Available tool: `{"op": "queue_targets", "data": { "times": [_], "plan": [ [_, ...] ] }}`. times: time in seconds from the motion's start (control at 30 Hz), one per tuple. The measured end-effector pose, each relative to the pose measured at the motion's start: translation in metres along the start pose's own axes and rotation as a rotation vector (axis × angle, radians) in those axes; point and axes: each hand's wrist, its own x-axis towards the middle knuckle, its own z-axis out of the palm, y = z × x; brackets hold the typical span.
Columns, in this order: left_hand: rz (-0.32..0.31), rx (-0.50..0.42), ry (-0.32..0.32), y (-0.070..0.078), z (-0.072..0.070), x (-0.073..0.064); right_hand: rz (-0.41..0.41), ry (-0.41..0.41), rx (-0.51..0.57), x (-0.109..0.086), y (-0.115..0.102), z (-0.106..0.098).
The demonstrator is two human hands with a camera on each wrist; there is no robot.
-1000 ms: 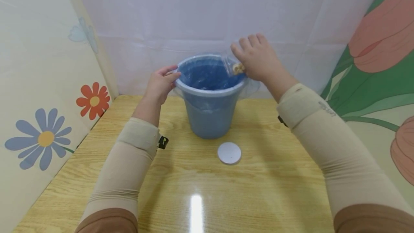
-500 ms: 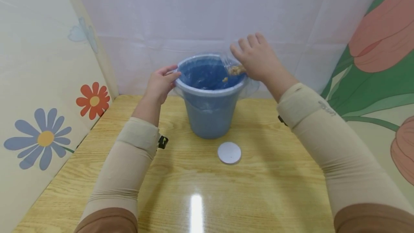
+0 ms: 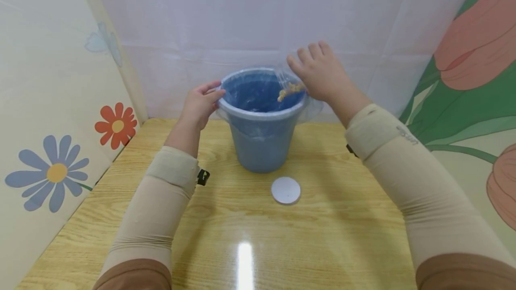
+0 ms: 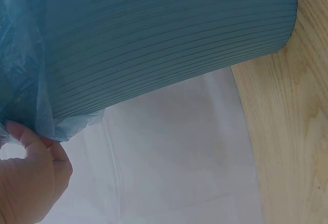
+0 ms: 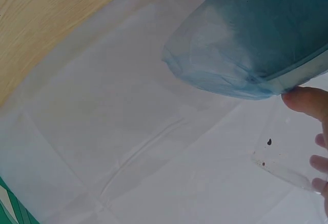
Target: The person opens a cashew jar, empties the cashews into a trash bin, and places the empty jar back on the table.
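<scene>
A blue bucket (image 3: 264,144) lined with a thin clear-blue plastic bag (image 4: 23,75) stands on the table. My left hand (image 3: 200,104) grips its left rim, with fingers over the edge and the bag bunched at them in the left wrist view. My right hand (image 3: 318,70) holds a clear plastic jar (image 5: 287,170) tipped over the bucket's right rim. Light-brown pieces (image 3: 291,89) spill from the jar's mouth into the bucket. A few dark specks cling inside the jar near its base. In the right wrist view, the thumb lies right by the bag's overhanging edge.
A round white lid (image 3: 285,190) lies flat on the wood-grain table (image 3: 225,227), just in front of the bucket. A white sheet (image 3: 225,17) hangs close behind. Flower-printed panels (image 3: 60,84) flank the table on both sides.
The brown pieces have slid from inside the jar out past its mouth and are dropping into the bucket. Both hands and the bucket have hardly moved.
</scene>
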Motion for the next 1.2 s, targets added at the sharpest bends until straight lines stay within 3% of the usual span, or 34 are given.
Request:
{"op": "queue_targets", "data": {
  "times": [0.77, 0.97, 1.2],
  "plan": [
    [0.007, -0.005, 0.003, 0.0001, 0.0012, -0.0010, 0.015, 0.071, 0.005, 0.0005, -0.0005, -0.0007],
    [0.008, 0.001, 0.001, 0.0005, 0.0024, -0.0024, -0.024, 0.027, -0.039, 0.0000, -0.0018, -0.0010],
    [0.023, -0.008, -0.003, 0.0006, 0.0031, -0.0010, 0.021, -0.024, 0.005, -0.0004, -0.0012, -0.0003]
  ]
}}
